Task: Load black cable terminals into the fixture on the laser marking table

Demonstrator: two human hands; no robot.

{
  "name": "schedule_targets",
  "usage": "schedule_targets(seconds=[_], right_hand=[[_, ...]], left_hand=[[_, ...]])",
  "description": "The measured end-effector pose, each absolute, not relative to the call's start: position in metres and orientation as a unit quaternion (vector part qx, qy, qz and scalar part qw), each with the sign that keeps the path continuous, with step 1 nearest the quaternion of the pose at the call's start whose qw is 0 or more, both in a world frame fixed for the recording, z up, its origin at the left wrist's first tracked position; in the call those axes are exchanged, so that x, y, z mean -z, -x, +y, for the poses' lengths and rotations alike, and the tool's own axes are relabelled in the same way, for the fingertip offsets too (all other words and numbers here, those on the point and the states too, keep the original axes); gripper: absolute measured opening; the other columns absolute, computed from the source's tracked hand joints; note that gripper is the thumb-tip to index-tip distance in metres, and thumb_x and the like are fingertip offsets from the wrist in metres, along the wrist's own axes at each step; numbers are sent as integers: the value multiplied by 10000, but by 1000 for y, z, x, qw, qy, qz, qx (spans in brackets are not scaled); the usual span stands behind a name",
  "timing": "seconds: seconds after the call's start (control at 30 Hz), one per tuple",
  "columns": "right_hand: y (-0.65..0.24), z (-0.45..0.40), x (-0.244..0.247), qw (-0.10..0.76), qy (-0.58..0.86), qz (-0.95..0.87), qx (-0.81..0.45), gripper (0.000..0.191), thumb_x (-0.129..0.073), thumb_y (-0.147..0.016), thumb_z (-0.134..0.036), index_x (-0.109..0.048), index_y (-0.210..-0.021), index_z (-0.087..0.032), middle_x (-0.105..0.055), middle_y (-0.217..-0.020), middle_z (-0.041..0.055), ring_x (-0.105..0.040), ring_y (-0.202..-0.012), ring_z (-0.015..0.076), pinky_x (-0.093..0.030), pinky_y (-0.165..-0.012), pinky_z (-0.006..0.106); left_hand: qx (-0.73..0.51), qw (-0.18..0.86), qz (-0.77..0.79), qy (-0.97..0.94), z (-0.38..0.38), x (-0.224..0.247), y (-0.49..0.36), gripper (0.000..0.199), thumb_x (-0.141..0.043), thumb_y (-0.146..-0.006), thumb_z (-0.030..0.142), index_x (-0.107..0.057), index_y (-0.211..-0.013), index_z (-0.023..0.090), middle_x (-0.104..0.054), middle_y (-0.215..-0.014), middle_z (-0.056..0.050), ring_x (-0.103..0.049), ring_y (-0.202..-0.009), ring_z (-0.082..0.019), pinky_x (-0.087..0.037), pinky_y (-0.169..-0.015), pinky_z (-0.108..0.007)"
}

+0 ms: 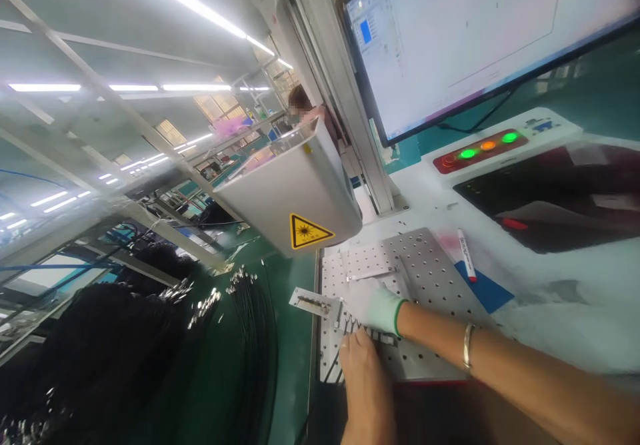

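My bare left hand (363, 368) has its fingers bent and pressed together on thin black cables (333, 367) at the near side of a metal fixture (385, 338). Right beside it, my right hand (373, 306), in a white glove with a green cuff, lies over the fixture and the row of cable ends. Its fingertips are blurred against the pale metal. The fixture sits on a perforated metal plate (430, 272). A slotted metal strip (313, 302) juts out past the plate's left edge.
Above the plate hangs a white machine head (280, 198) with a yellow warning label. Bundled black cables (255, 338) lie on the green table (295, 338) at left. A marker (467, 255), blue sheet (483, 288), lit button panel (480, 150) and monitor (480, 38) are at right. A person (313, 112) is behind.
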State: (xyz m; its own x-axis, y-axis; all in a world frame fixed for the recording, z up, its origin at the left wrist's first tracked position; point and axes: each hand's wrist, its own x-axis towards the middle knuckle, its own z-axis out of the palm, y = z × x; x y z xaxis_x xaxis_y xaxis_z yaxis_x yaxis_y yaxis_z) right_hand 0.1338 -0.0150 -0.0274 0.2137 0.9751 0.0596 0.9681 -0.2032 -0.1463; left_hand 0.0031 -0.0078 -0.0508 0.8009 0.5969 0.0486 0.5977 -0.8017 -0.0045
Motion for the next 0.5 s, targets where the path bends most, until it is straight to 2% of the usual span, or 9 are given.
schedule_targets(seconds=[0.13, 0.27, 0.4, 0.5], right_hand=[[-133, -14, 29, 66, 777, -625, -25, 244, -452, -849, -79, -630, -1017, -90, -666, -949, 164, -656, -877, 292, -550, -671, 393], [-129, -14, 27, 47, 777, -628, -2, 218, -457, -889, -117, -643, -1001, -114, -672, -974, 134, -662, -874, 273, -562, -662, 394], [-128, -15, 24, 44, 774, -632, 14, 190, -493, -866, -131, -668, -941, -135, -674, -947, 132, -664, -850, 287, -565, -637, 409], [-128, -16, 23, 55, 777, -627, 18, 233, -456, -893, -157, -662, -1000, -140, -672, -953, 132, -661, -847, 293, -565, -632, 428]], left_hand=[[3, -4, -303, 953, -9, 47, -3, 407, -282, -804, -45, -624, -930, 135, -639, -905, -99, -571, -939, -225, -376, -810, -319], [23, 16, -321, 947, -8, 54, -5, 417, -271, -822, -44, -642, -923, 118, -656, -902, -116, -587, -927, -233, -400, -797, -321], [90, 60, -327, 939, -8, 66, -2, 354, -370, -830, -17, -668, -929, 148, -646, -961, -111, -576, -992, -268, -429, -822, -362], [104, 75, -305, 944, -7, 68, 7, 282, -461, -831, 27, -690, -873, 186, -643, -963, -91, -576, -1008, -277, -446, -844, -388]])
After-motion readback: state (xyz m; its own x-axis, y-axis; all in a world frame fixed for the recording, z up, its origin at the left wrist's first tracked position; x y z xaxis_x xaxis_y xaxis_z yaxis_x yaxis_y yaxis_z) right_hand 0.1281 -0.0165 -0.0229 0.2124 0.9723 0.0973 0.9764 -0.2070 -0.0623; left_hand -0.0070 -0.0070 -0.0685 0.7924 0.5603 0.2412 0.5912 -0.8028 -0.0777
